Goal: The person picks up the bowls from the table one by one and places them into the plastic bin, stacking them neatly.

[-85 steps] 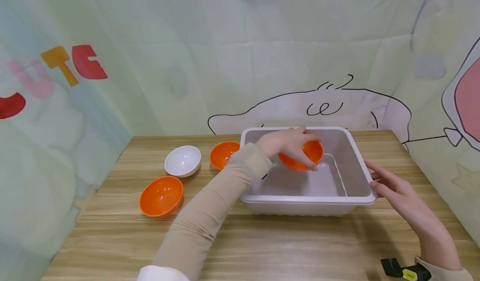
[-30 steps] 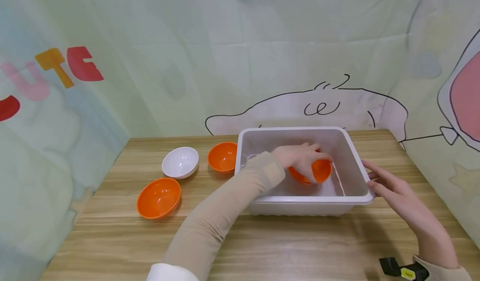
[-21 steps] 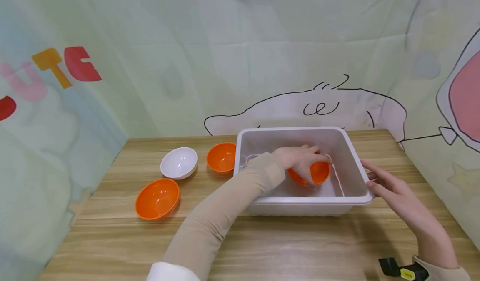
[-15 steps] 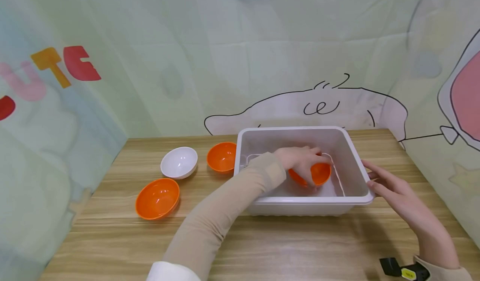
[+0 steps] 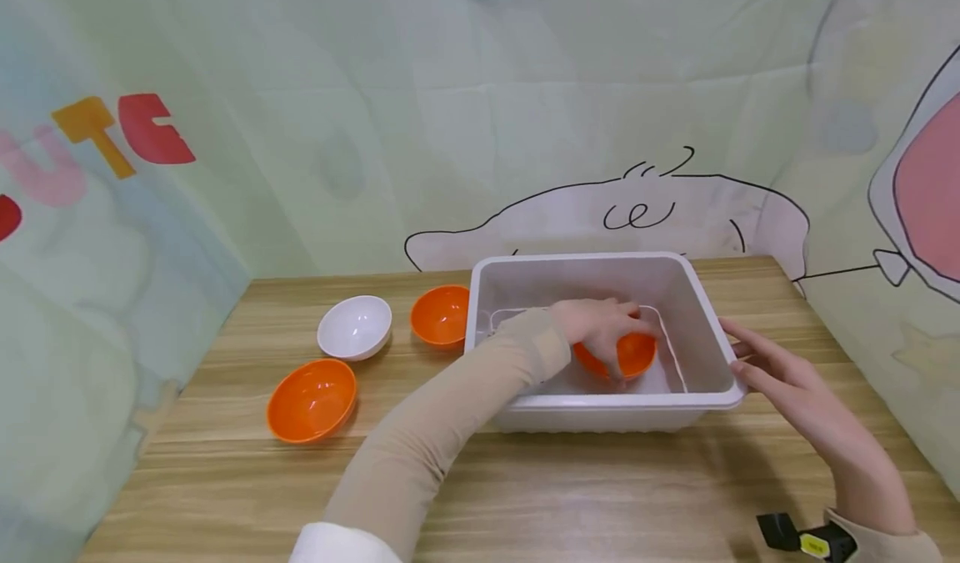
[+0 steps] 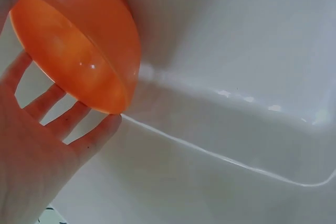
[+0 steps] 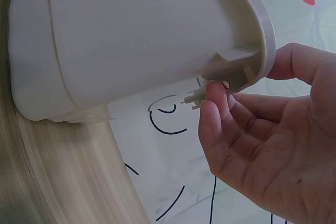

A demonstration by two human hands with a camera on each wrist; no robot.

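Note:
A pale grey plastic tub stands on the table, and my left hand reaches down inside it. There it holds an orange bowl across the rim. The left wrist view shows this bowl tipped in the tub, with several fingertips of my left hand along its lower rim and the thumb at the upper left. My right hand grips the tub's right rim. In the right wrist view, the thumb of my right hand is above the rim and the fingers are curled beneath it.
Left of the tub sit another orange bowl, a white bowl and a larger-looking orange bowl. The wooden table meets a printed cloth backdrop at the back and sides.
My left hand has lowered the orange bowl further into the tub and moved it slightly toward me. My right hand has stayed on the tub's rim. The view has shifted slightly.

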